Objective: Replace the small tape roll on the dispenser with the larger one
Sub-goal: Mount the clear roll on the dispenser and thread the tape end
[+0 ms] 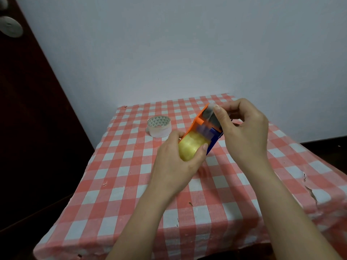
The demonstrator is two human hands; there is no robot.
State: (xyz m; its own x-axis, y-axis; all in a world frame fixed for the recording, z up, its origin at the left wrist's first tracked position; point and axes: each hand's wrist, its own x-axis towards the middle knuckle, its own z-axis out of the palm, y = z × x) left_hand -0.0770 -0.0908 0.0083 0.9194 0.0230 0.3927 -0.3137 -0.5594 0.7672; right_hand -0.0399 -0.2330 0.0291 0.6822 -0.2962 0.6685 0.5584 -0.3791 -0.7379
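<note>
We hold the dispenser (203, 128) in the air above the counter (131, 184), tilted so that its far end points toward one o'clock. It has an orange side on the left and a blue side on the right. A yellowish roll (190, 147) sits in its near end, at about seven o'clock from the dispenser's middle.

Our left hand (176, 162) grips that near end: the thumb lies along the right flank of the roll, its tip touching the blue side, and the fingers curl round the orange side. Our right hand (244, 132) is at the far end, at one o'clock from the left hand. Its thumb presses on top of the dark, shiny part there, and its fingers curl round the right side and behind; whether they pinch a loose strip of tape or only the dispenser's head we cannot tell.

A second roll (159, 126), clear with a printed core, stands flat on the counter at ten o'clock from the dispenser, near it but apart, touched by neither hand.

The counter wears a red and white checked cloth (244, 212), with small tears near its right edge. A pale wall (169, 53) rises behind it at twelve o'clock, and a dark door (28, 109) stands at nine o'clock.
</note>
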